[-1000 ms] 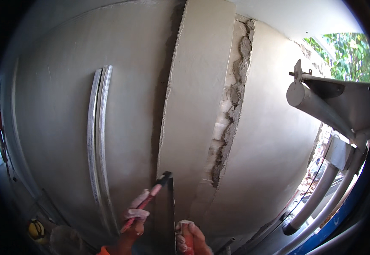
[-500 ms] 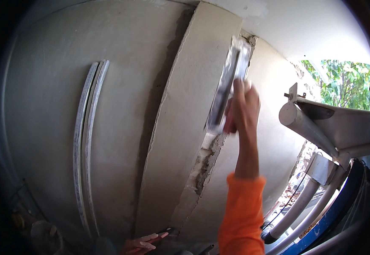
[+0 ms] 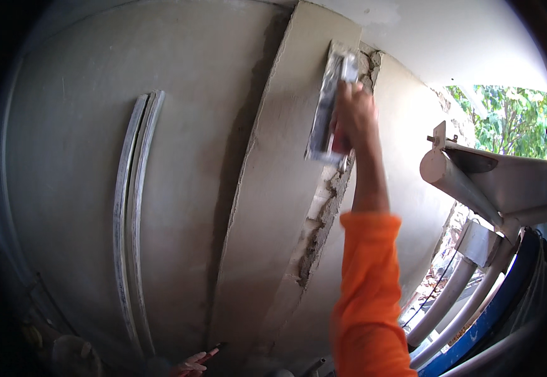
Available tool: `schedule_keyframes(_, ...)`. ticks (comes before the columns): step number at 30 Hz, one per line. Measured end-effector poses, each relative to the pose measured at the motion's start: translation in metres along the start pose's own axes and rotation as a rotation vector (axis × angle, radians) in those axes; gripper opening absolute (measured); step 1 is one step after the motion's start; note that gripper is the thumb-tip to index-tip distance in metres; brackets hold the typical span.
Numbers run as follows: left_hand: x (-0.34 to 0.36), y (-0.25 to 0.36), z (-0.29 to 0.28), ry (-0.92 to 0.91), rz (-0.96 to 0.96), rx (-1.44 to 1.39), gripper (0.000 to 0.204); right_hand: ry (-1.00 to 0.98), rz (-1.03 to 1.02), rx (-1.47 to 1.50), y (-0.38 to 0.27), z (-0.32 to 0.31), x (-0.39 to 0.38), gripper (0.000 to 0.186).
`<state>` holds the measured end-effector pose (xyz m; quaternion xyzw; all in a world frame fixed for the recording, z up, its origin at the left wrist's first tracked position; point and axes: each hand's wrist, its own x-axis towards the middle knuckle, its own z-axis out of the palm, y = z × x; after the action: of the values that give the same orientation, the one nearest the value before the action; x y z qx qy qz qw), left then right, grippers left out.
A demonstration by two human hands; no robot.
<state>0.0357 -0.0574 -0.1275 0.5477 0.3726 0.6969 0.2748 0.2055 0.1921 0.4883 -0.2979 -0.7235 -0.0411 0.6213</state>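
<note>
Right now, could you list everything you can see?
Wall: one, grey-beige, across the view
Plaster band: one, beige, centre
Rough gap: one, grey, along the band's right side
Long strips: two, whitish, left
Ceiling: one, white, top
Foliage: uncounted, green, upper right
Pipes: several, pale grey, right
Trowel: one, silvery with red handle, upper centre
Slim tool: one, reddish, dark-tipped, bottom
Sleeve: one, orange, lower right
Right grip: one, bare, on trowel
Left grip: one, bare, on slim tool
</note>
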Motion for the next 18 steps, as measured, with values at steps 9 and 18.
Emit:
schedule_keyframes(9, -0.015, -0.007, -0.022, 0.083, -0.004, 0.081, 0.024, 0.057, 0.009, -0.004, -0.017, -0.027, -0.019, 0.051)
schedule_keyframes(18, -0.009, -0.013, -0.018, 0.102, -0.003, 0.084, 0.020, 0.018, 0.033, -0.094, -0.005, -0.023, 0.044, 0.052)
